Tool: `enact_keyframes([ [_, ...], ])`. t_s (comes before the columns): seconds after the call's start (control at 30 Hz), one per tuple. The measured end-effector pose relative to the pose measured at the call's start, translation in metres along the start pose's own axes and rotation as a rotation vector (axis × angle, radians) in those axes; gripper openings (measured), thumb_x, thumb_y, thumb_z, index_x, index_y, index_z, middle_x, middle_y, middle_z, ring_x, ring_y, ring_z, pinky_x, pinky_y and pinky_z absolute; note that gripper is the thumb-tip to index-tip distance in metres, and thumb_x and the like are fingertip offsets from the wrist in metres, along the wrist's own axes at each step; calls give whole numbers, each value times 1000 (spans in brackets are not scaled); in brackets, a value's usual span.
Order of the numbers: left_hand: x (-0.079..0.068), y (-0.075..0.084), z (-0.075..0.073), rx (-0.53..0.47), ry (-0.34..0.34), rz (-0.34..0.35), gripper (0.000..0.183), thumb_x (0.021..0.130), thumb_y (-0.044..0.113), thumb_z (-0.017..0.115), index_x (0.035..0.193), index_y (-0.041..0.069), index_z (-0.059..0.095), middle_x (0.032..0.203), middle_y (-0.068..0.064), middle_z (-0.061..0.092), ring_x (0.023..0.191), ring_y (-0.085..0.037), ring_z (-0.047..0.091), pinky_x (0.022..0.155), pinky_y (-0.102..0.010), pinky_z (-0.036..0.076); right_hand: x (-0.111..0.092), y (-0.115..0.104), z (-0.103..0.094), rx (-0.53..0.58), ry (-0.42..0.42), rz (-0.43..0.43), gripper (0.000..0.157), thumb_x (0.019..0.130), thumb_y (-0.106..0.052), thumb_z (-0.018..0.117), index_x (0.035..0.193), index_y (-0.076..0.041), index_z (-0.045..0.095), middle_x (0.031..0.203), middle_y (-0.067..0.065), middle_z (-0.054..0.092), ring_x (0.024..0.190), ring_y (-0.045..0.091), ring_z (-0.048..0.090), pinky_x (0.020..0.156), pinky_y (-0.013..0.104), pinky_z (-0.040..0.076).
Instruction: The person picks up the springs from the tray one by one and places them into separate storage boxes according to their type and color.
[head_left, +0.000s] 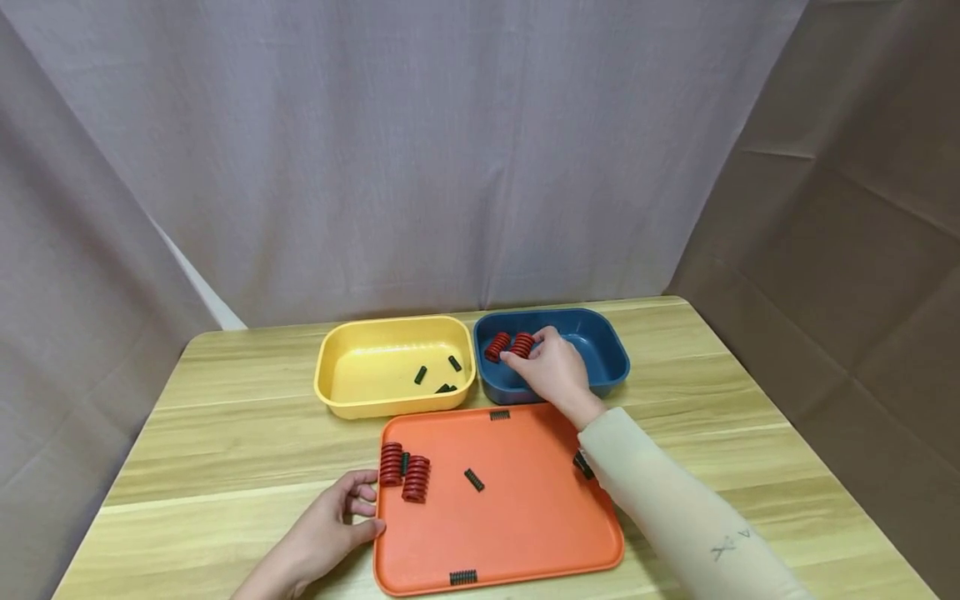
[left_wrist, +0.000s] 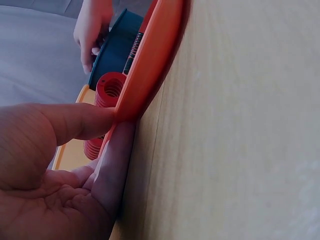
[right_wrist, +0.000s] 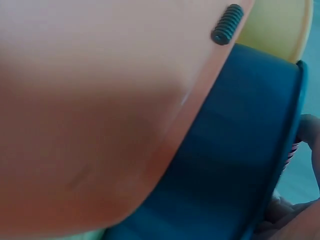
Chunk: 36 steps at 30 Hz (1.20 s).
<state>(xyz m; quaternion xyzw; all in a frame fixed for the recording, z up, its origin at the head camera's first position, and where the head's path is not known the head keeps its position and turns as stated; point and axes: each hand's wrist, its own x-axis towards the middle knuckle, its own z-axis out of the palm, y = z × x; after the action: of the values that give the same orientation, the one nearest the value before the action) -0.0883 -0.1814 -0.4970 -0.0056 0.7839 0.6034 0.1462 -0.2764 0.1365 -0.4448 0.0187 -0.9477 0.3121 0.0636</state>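
My right hand (head_left: 557, 370) pinches a red coil spring (head_left: 522, 344) between thumb and fingers, over the left part of the blue bin (head_left: 609, 354). Another red spring (head_left: 497, 346) is in the bin beside it. At the orange tray's (head_left: 525, 517) left edge, my left hand (head_left: 324, 527) grips the rim, thumb above and a finger below, as the left wrist view shows. Two red springs (head_left: 416, 479) stand on the tray near that hand, with a small dark spring (head_left: 406, 463) between them. Another dark spring (head_left: 474, 479) lies mid-tray.
A yellow bin (head_left: 360, 408) holding several small dark springs (head_left: 421, 375) stands left of the blue one. Dark springs also lie by the tray's far edge (head_left: 499, 414), near edge (head_left: 463, 577) and right side, there partly behind the sleeve (head_left: 660, 492). Curtains (head_left: 420, 167) hang behind the table.
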Motion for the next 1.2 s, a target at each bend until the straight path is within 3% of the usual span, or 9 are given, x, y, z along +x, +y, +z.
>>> enact_keyframes([
  [0.5,-3,0,4,11,3,-10,63,78,4,79,133,0,48,109,-10,52,96,-22,53,75,-26,46,0,5,7,-108,-22,48,65,75,-62,73,105,-8,52,77,1,63,70,20,58,60,34,45],
  [0.77,-4,0,3,-1,-6,-11,63,79,4,78,133,0,47,109,-10,51,96,-23,53,75,-26,47,-2,5,8,-95,-10,49,64,74,-63,73,101,-10,51,76,1,63,70,20,58,60,35,44],
  [0.93,-5,1,3,-4,-12,-12,63,78,4,78,133,-1,47,109,-11,51,96,-23,53,74,-26,47,-2,6,7,-83,1,59,75,72,-69,70,113,-9,52,77,-1,64,69,18,59,59,35,45],
  [1.03,-6,1,3,-7,-11,-10,63,78,4,78,133,-1,47,109,-11,51,96,-23,53,74,-26,47,-4,5,5,-49,16,40,80,72,-71,69,120,-10,51,79,-2,63,68,17,58,58,35,45],
  [1.2,-7,1,2,-6,-9,-6,63,79,5,78,133,0,47,109,-11,51,97,-23,53,75,-26,46,-12,1,-4,32,27,-28,73,74,-68,69,120,-13,54,87,-1,63,73,19,58,62,35,46],
])
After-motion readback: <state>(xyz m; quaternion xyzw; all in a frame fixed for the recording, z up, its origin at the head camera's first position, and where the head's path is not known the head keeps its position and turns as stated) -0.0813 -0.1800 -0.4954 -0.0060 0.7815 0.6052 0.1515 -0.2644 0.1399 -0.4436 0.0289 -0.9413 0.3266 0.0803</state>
